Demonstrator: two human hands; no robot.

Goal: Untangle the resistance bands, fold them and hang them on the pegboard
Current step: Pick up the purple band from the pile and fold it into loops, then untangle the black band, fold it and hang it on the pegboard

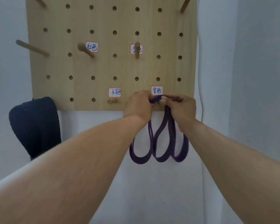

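Note:
A purple resistance band (158,143), folded into several loops, hangs down in front of the white wall below the wooden pegboard (103,67). Its top lies across a short wooden peg (162,102) in the board's bottom row, under a handwritten label (156,90). My left hand (138,105) grips the band's top just left of that peg. My right hand (181,107) pinches the band's top just right of it. Both hands hide part of the band where it crosses the peg.
Other pegs stick out of the board: one at the bottom row (111,101) under a label, two labelled ones in the middle (86,49) (137,50), one at the left edge (31,48). A black bag-like object (35,125) hangs at the left.

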